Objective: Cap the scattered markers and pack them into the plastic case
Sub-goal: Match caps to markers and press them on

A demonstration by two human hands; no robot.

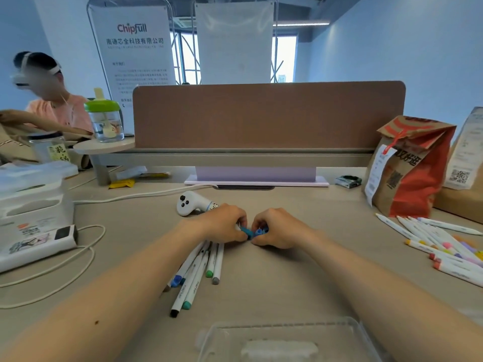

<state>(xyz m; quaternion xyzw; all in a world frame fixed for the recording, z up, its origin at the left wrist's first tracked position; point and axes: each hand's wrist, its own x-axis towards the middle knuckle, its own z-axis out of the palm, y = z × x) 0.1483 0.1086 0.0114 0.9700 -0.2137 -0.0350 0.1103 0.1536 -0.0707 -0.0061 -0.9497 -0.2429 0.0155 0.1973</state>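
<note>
Plastic case [347, 325]: empty; left hand [226, 222] pinches bundled markers [198, 273], right hand [274, 228] pinches blue caps [260, 231]; more markers [444, 244] unpacked

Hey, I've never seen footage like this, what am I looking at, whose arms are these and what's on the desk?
This single picture comes from a camera worn on a person's head, looking down at their own bare arms; no robot. The left hand grips a bundle of markers. The right hand pinches what looks like a blue cap close beside it. A clear plastic case lies nearest, loose markers and a paper bag on the right, a white controller behind the hands.
</note>
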